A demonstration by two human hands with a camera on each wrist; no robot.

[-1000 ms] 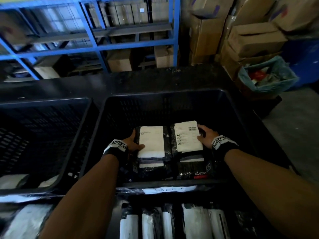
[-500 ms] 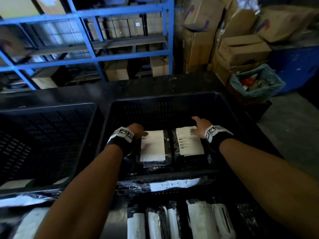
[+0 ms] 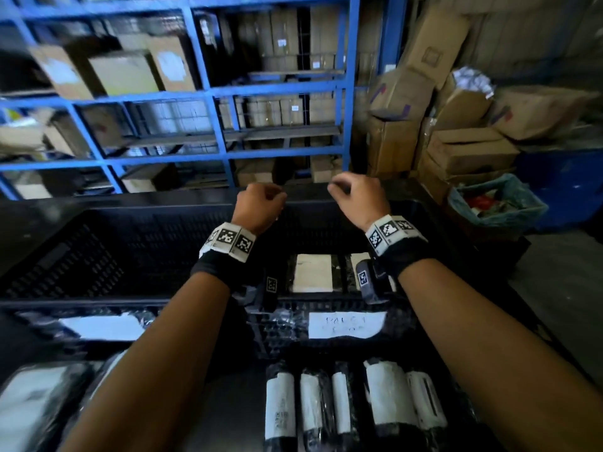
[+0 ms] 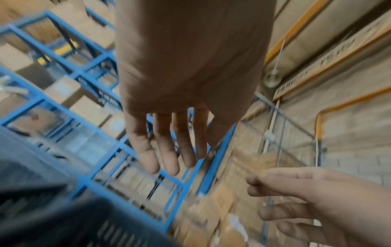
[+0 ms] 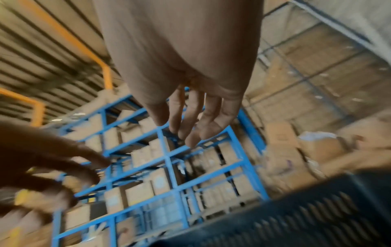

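Warehouse racking (image 3: 208, 93) behind black crate (image 3: 146, 249). Left hand (image 3: 259, 207) and right hand (image 3: 359, 199) hovered over crate's far edge, both empty, fingers (image 4: 165, 147) loosely relaxed. Labelled packets (image 3: 311, 272) lay flat by near edge. Probably best: fetch next packets squarely, stack label-up, edges aligned.

Left hand (image 3: 259, 207) and right hand (image 3: 360, 199) are bare, as are both forearms. Each wrist carries a black fabric band: left band (image 3: 213, 272), right band (image 3: 403, 256). A strip of white square tags printed with black block codes wraps the forward edge of each band: left strip (image 3: 228, 241), right strip (image 3: 390, 231). A dark camera module sits under each wrist, left module (image 3: 270, 285) and right module (image 3: 365, 280); each bears one small code tag.
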